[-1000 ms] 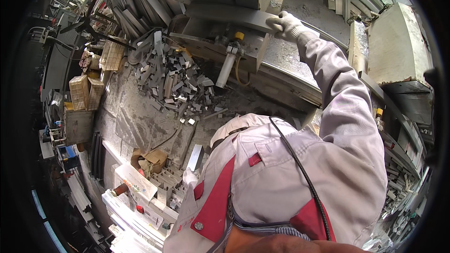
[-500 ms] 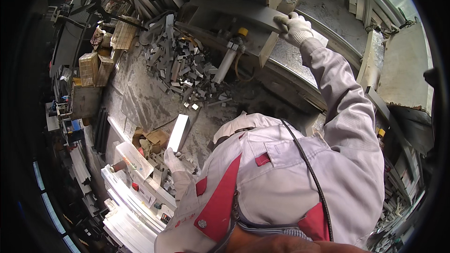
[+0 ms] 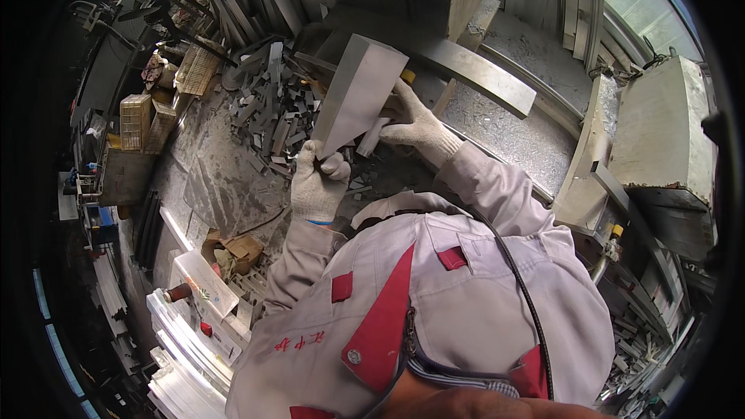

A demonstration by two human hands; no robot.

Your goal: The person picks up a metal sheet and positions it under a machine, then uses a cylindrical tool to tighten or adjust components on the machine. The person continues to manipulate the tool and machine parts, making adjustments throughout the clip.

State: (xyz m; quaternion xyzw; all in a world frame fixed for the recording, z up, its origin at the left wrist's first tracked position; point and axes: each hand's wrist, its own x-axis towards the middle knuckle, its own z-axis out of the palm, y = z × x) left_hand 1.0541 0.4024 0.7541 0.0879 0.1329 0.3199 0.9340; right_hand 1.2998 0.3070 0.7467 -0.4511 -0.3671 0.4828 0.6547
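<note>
Profile of grey metal (image 3: pixel 358 93), clamped in the left hand (image 3: pixel 318 184), right hand (image 3: pixel 417 124) at its edge, grip unclear, seems mid-handling; moving it calls for two-handed support.

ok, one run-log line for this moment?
left hand: gloved, gripping lower end of metal piece | right hand: gloved, at its right edge, contact unclear | nearby: offcut pile, metal bar
</note>
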